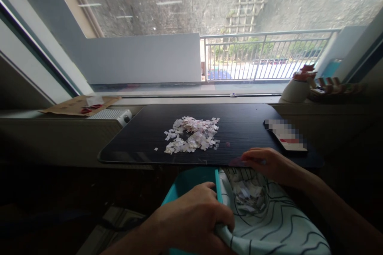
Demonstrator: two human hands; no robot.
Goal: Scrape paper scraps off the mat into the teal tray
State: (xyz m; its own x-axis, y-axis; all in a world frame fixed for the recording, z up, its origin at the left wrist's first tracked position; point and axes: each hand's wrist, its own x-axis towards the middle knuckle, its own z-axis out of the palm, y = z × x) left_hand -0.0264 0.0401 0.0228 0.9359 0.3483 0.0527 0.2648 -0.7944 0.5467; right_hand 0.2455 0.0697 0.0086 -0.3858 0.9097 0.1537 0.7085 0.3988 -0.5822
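Observation:
My left hand (197, 211) is closed around the rim of a teal plastic bin (220, 185) and the edge of a pale cloth (287, 223) with black wavy lines. Small paper scraps (249, 195) lie in a hollow of this cloth, right of the bin. At the front edge of the dark table (134, 139), my right hand (266, 163) has its fingertips pressed together at a thin, pinkish see-through piece (237, 161). A loose heap of small white paper squares (194, 135) lies on the table's middle, with a few strays around it.
A partly blurred, phone-like slab (289, 139) lies on the table's right side. Behind stands a window sill with a white vase (296, 89) and a brown paper bag (74, 106). A white radiator (112, 115) adjoins the table's left side.

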